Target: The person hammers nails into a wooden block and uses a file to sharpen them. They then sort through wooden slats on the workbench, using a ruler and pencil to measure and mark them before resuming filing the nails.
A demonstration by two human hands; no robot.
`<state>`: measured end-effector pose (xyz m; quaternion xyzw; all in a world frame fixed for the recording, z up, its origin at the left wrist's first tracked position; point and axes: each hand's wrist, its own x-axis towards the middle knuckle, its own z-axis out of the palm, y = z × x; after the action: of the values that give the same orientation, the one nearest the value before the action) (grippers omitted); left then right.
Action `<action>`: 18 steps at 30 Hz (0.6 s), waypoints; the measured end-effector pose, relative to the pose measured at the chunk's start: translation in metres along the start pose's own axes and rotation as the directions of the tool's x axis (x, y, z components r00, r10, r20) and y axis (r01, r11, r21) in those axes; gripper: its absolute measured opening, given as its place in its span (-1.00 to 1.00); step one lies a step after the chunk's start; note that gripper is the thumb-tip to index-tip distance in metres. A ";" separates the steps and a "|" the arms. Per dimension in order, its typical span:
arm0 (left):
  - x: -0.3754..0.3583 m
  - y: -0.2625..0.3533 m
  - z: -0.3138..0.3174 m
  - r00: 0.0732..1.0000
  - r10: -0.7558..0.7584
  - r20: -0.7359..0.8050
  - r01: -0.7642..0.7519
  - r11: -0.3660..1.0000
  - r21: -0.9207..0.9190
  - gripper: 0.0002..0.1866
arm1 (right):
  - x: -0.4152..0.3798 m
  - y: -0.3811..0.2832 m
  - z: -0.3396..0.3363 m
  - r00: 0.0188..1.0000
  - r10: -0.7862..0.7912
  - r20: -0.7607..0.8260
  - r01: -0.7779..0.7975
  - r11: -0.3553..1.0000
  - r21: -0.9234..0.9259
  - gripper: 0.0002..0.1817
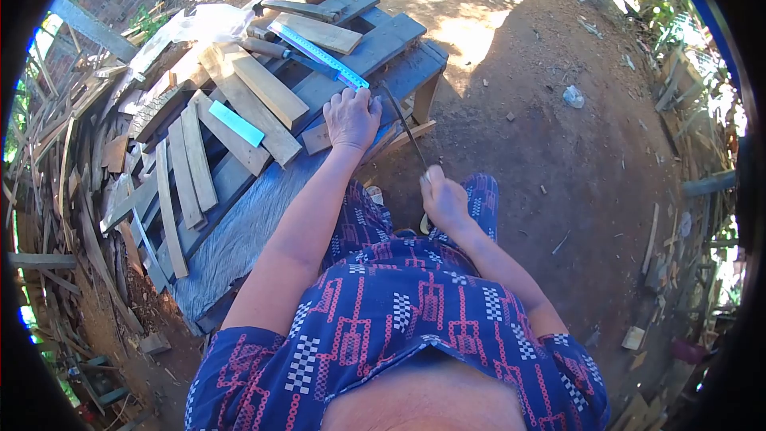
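Note:
My left hand bears down on a short wooden piece at the bench edge, fingers curled over it and hiding much of it. My right hand is closed round the near end of a handsaw, in front of my lap. Its long, dark blade shows nearly edge-on and slants up past the bench corner, right of my left hand. A blue ruler ends close to my left fingertips. Beside the ruler lies a tool with a wooden handle; its blade is partly covered.
The slatted wooden bench carries several loose boards, a light-blue strip and a hammer. Scrap wood is heaped at the left. Bare earth lies to the right, with a crumpled plastic bag.

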<state>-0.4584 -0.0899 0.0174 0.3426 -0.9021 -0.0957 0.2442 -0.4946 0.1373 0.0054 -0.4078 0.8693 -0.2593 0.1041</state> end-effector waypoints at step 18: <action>0.000 0.003 -0.001 1.000 0.010 -0.023 -0.009 1.000 0.027 -0.75 | 0.028 -0.004 0.016 0.997 -0.030 -0.076 0.033 0.999 0.032 -0.80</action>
<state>-0.4592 -0.0874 0.0193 0.3427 -0.9020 -0.0785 0.2504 -0.5041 0.1081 -0.0050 -0.4095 0.8615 -0.2909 0.0738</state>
